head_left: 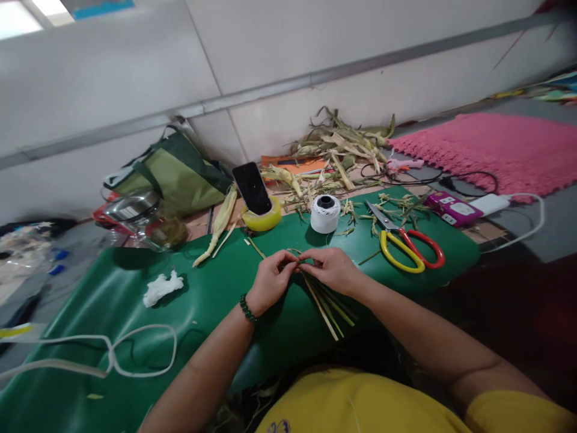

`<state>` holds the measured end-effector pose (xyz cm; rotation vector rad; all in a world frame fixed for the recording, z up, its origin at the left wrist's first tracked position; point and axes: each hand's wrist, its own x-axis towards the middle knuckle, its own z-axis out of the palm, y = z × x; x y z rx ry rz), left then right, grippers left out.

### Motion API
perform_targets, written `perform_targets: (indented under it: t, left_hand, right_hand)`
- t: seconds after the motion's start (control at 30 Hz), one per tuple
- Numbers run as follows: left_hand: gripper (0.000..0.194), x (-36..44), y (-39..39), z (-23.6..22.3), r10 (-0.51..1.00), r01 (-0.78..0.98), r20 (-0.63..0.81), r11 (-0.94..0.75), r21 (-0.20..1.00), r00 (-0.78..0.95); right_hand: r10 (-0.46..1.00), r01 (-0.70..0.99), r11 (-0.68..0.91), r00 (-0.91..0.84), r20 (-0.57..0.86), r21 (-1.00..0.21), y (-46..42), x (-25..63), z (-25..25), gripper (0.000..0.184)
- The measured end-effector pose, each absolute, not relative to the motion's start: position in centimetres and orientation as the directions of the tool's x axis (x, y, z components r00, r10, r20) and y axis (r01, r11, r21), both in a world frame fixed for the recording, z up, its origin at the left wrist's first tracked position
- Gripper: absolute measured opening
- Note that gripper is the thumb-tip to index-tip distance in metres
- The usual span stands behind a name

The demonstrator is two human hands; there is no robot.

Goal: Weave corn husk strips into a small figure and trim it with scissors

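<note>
My left hand (273,279), with a dark beaded bracelet at the wrist, pinches the upper end of a bundle of green and pale plant strips (328,305). Thumb and fingertips of my right hand (331,269) close on the same end, so the fingertips of both hands nearly meet. The strips fan out below my right hand toward my body. Just beyond the hands stands a white tape roll (325,215) with a dark core. Scissors (402,245) with one yellow and one red handle lie to the right, blades parted. What exactly sits between the fingertips is too small to tell.
A phone (252,189) leans in a yellow tape roll (262,218). Dried husks (338,141) pile against the wall. At left are a green bag (180,174), a glass jar (164,231), crumpled tissue (163,288) and a white cable (112,355). A purple box (452,208) lies right.
</note>
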<state>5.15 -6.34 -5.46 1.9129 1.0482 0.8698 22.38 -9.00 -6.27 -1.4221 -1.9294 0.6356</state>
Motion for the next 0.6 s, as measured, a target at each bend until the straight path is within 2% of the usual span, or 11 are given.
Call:
perform_targets:
  t: [0.1,0.23,0.43,0.6]
  left_hand:
    - [0.007,5.2,-6.4,-5.4,0.873,0.339,0.22,-0.386,0.858,0.436]
    - [0.006,5.3,-6.5,-5.4,0.886,0.293,0.189,-0.331,0.897,0.424]
    - [0.02,5.3,-6.7,-5.5,0.898,0.298,0.118,-0.261,0.918,0.424]
    - [0.017,5.3,-6.9,-5.5,0.892,0.398,0.205,-0.372,0.839,0.403]
  right_hand:
    - [0.956,0.59,0.292,-0.183,0.228,-0.753,-8.6,22.1,-7.1,0.017]
    - [0.952,0.528,0.304,-0.192,0.238,-0.793,-8.4,22.2,-7.6,0.016]
    - [0.954,0.551,0.3,-0.192,0.232,-0.779,-8.6,22.3,-7.1,0.018]
    - [0.942,0.596,0.333,-0.248,0.227,-0.73,-8.5,22.3,-7.1,0.016]
